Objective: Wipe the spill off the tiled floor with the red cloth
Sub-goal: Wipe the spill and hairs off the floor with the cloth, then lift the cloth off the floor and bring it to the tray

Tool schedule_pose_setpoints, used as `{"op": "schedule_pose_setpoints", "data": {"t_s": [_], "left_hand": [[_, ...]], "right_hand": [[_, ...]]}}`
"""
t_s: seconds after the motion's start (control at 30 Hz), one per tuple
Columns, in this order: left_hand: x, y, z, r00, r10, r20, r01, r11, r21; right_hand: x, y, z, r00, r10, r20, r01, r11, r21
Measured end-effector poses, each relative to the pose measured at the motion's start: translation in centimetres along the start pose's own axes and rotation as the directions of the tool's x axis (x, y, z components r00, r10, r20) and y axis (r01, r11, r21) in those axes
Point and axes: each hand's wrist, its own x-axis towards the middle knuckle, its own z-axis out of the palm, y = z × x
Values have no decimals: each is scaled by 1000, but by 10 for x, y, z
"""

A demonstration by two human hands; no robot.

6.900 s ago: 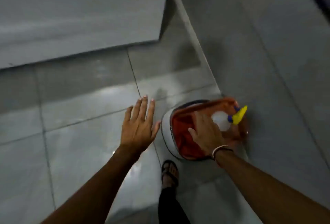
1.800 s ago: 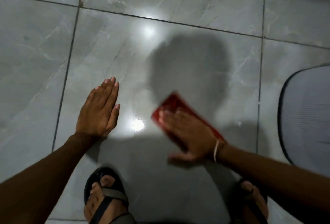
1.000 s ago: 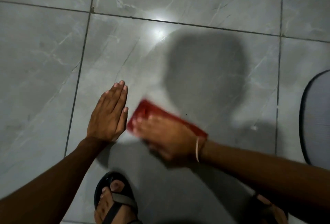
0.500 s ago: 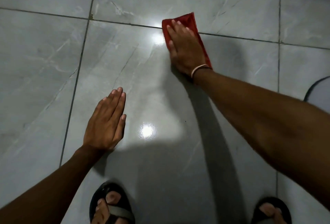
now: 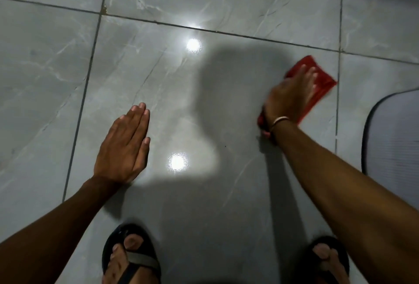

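Observation:
The red cloth (image 5: pixel 322 82) lies flat on the grey tiled floor (image 5: pixel 158 84) at the right of the big middle tile. My right hand (image 5: pixel 290 95) presses down on it, palm flat, blurred by motion, a thin band on the wrist. My left hand (image 5: pixel 124 145) rests flat on the same tile at the left, fingers together, holding nothing. The tile shines with two bright light reflections (image 5: pixel 178 162); I cannot make out a distinct spill.
A grey mat with a dark rim (image 5: pixel 390 138) lies at the right edge, close to the cloth. My two sandalled feet (image 5: pixel 131 258) stand at the bottom of the view. Dark grout lines (image 5: pixel 86 84) cross the floor.
My right hand has swept the cloth from the far grout line near the top reflection down and to the right, toward the mat. My left hand has stayed planted.

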Motion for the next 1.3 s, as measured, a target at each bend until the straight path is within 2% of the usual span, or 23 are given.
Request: {"op": "schedule_pose_setpoints", "data": {"t_s": [0.07, 0.1, 0.17, 0.23, 0.27, 0.3, 0.33, 0.37, 0.4, 0.43, 0.47, 0.53, 0.6, 0.63, 0.73, 0.83, 0.93, 1.03, 1.1, 1.17, 1.2, 1.27, 1.3], "left_hand": [[0, -1, -1, 1000, 5, 3, -5, 1000, -8], [0, -1, -2, 1000, 7, 4, -7, 1000, -10], [1, 0, -3, 1000, 7, 2, -7, 1000, -11], [1, 1, -4, 1000, -1, 8, 1, 1000, -13], [1, 1, -4, 1000, -7, 13, 7, 1000, -14], [1, 2, -5, 1000, -10, 21, 10, 1000, -15], [1, 2, -4, 1000, -11, 27, 11, 1000, -16], [2, 1, -4, 1000, -11, 29, 11, 1000, -12], [1, 0, -4, 999, -11, 33, 12, 1000, -8], [1, 0, -5, 999, -16, 37, 16, 1000, -6], [1, 0, -5, 999, -21, 38, 21, 1000, -4], [1, 1, -6, 999, -24, 35, 24, 1000, 1], [2, 2, -6, 999, -27, 38, 27, 1000, 1], [3, 2, -6, 999, -28, 37, 28, 1000, 2], [2, 1, -4, 999, -19, 36, 19, 1000, 16], [-1, 1, -3, 999, -23, 49, 22, 999, 35], [0, 12, -9, 992, -69, 102, 62, 996, 66], [-3, 43, -39, 968, -115, 224, 87, 987, 132], [-6, 83, -74, 941, -114, 318, 81, 990, 115], [-2, 138, -117, 930, -58, 363, 40, 998, 58], [0, 166, -134, 931, -26, 365, 19, 1000, 22], [14, 229, -172, 940, 26, 340, -4, 998, -67], [24, 261, -188, 946, 41, 322, -7, 994, -107]], "right_hand": [[-57, -6, 14, 951, -299, 77, 305, 949, -78], [-96, 4, 15, 834, -530, 157, 548, 830, -109], [-165, 45, -1, 398, -819, 414, 891, 453, 38], [-182, 98, -23, -98, -862, 497, 937, 88, 338], [-173, 118, -31, -295, -831, 472, 898, -72, 435], [-155, 132, -36, -451, -772, 447, 846, -210, 491], [-132, 140, -38, -551, -712, 435, 799, -300, 521], [-101, 142, -38, -591, -686, 426, 782, -355, 512], [-67, 141, -37, -564, -697, 443, 811, -364, 458], [-33, 137, -37, -466, -744, 478, 878, -321, 356], [-1, 128, -35, -305, -807, 505, 949, -214, 231], [47, 103, -29, 93, -880, 465, 992, 119, 27], [66, 72, -19, 466, -800, 377, 875, 481, -60], [67, 60, -13, 593, -734, 330, 790, 609, -65], [55, 42, -1, 791, -572, 216, 588, 809, -11], [25, 36, 4, 879, -447, 167, 446, 894, 45], [-28, 34, -3, 930, -320, 180, 329, 944, -18], [-97, 40, -32, 847, -310, 432, 390, 914, -110], [-129, 47, -73, 724, -267, 635, 311, 949, 44], [-136, 47, -137, 593, -170, 787, -18, 974, 224], [-135, 46, -169, 568, -113, 815, -187, 947, 262], [-123, 49, -247, 600, -25, 799, -406, 851, 332], [-117, 53, -288, 649, -16, 760, -436, 812, 389]]}}
